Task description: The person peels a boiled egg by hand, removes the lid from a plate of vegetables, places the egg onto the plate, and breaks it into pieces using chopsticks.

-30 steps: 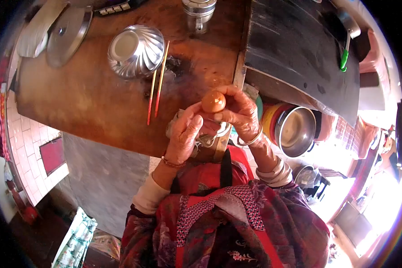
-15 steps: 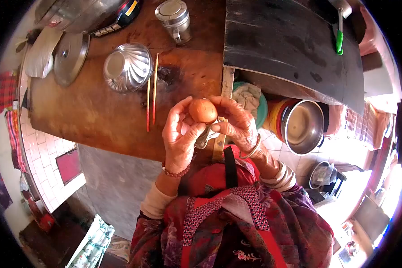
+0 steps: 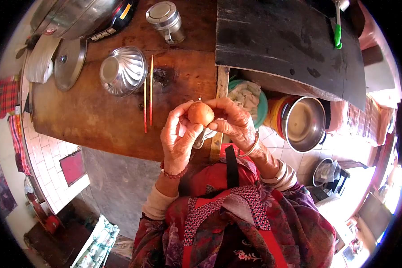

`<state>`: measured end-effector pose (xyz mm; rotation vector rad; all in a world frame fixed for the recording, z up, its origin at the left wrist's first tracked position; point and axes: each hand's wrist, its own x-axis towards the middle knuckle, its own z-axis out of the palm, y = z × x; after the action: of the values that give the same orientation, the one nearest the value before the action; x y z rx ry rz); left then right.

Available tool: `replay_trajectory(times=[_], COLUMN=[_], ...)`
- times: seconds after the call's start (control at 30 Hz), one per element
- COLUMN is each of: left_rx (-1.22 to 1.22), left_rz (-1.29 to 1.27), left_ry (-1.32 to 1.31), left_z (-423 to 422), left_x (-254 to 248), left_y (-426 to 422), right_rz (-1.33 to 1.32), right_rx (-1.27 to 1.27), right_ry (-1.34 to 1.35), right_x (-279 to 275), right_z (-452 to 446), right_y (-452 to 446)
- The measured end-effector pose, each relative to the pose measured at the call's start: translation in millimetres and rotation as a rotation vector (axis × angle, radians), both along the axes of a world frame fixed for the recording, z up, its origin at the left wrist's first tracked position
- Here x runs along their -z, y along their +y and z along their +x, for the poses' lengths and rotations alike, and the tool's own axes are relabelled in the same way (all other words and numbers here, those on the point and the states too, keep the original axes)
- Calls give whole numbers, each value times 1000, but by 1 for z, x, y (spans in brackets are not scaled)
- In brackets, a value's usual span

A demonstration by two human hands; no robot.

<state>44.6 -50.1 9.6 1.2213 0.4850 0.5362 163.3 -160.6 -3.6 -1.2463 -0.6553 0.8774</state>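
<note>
A brown egg is held up between both hands, above the table's front edge. My left hand grips its left side with thumb and fingers. From the right, my right hand pinches it, thumb low and fingers at the top. Fine cracks showed in the shell a moment ago; now they are hard to make out. A tiny white speck shows just above the egg. Below it, partly hidden by the hands, is a greyish cloth-like thing; I cannot tell whether a hand holds it.
On the wooden table lie two chopsticks, a fluted metal bowl upside down, a lidded metal cup and a pot lid. A black board covers the right side. Below stand a teal basin and a metal pot.
The view has shifted slightly, so the table things sit a little further left. The egg has turned a little in the fingers, and both hands keep hold of it.
</note>
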Motion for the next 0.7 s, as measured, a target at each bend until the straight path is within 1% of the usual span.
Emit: replay_trajectory(times=[0.07,0.1,0.13,0.17,0.2,0.3,0.37,0.43,0.5,0.6,0.67,0.7], left_rx=[12,24,28,42,55,42,59,77,95,89,88,84], left_rz=[46,92,90,147,205,217,234,251,127,155,165,173], left_ry=[11,19,21,43,64,48,51,55,13,55,70,85], left_z=[-1,-1,-1,1,1,1,-1,-2,-2,-3,-4,-5], left_x=[-3,-4,-7,-10,-11,-8,-7,-8,-10,-10,-9,-8], left_y=[1,0,0,0,0,0,2,3,3,3,3,3], right_rz=[4,3,4,5,5,-43,-19,-19,-17,-11,-39,-41], right_rx=[89,92,75,58,62,55,53,43,35,114,81,85], right_ry=[139,141,-2,-148,-148,-180,55,108,159,168,-35,-32], right_x=[0,0,0,-1,-4,-5,0,0,1,4,2,0], right_z=[-5,-3,1,4,5,4,2,0,-1,-4,-1,0], right_y=[1,2,3,4,4,4,3,3,4,5,3,3])
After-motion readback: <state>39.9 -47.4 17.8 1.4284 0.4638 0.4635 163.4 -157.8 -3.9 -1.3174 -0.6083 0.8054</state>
